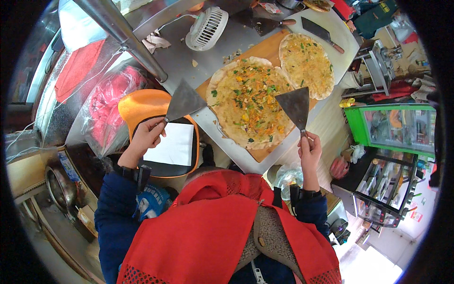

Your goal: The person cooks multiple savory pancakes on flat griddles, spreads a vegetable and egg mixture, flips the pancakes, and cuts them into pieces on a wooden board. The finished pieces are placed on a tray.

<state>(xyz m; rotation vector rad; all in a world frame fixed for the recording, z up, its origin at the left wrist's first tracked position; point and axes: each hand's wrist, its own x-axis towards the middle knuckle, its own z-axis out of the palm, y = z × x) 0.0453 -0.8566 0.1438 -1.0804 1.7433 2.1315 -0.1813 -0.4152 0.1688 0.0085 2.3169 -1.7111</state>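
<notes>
My left hand (pixel 148 137) grips the handle of a wide metal scraper (pixel 185 101), its blade raised near the table's left corner. In my right hand (pixel 309 149) is a second metal scraper (pixel 295 105), whose blade hangs over the right rim of a large round flatbread (pixel 248 106). Shredded vegetables and green leaf pieces are scattered over that flatbread. It lies on a wooden board (pixel 264 153). Behind it to the right, a smaller flatbread (pixel 305 65) with a similar topping touches or nearly touches it. Whether the right blade touches the bread cannot be told.
A white fan (pixel 207 28) stands at the back of the metal table (pixel 177 69). Another scraper (pixel 264 25) and a cleaver-like blade (pixel 316 29) lie beyond the breads. An orange chair (pixel 142 103) holding white paper (pixel 170 145) is at left, beside a metal post (pixel 124 39).
</notes>
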